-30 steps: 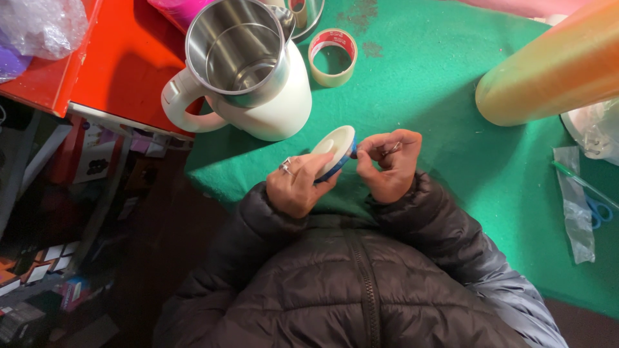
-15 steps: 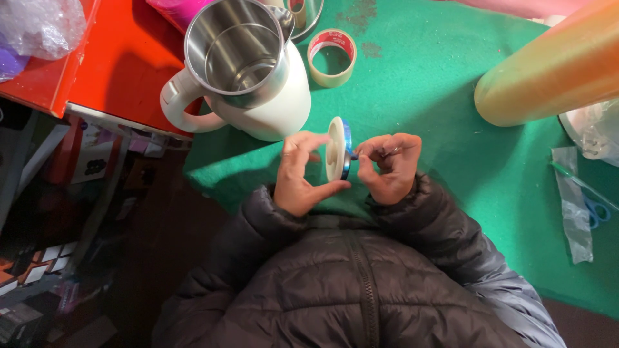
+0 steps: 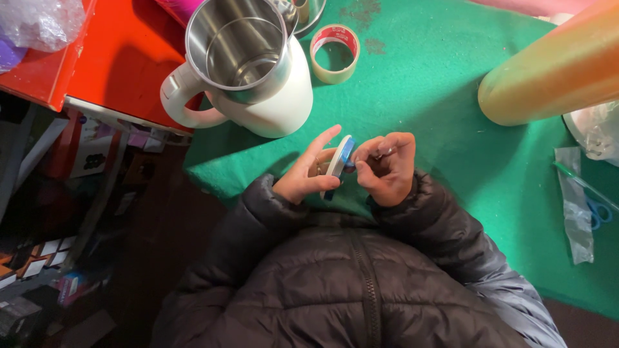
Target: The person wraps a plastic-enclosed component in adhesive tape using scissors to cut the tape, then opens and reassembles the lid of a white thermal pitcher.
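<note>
Both of my hands hold a small white and blue disc [image 3: 340,159] on edge, just above the near edge of the green table [image 3: 451,84]. My left hand [image 3: 307,171] cups it from the left, thumb under it and fingers stretched upward. My right hand [image 3: 385,167] pinches its right side with curled fingers. A white electric kettle [image 3: 245,71] with a steel inside stands open just beyond my left hand. My dark padded jacket fills the lower part of the view.
A roll of tape [image 3: 334,53] lies behind the kettle. A large orange-yellow cylinder [image 3: 554,67] lies at the right. Blue-handled scissors [image 3: 596,209] and a clear plastic bag [image 3: 575,206] rest near the right edge. A red surface [image 3: 90,58] is at the left.
The disc went from lying flat in my left palm to standing on edge between both hands. My left fingers opened upward.
</note>
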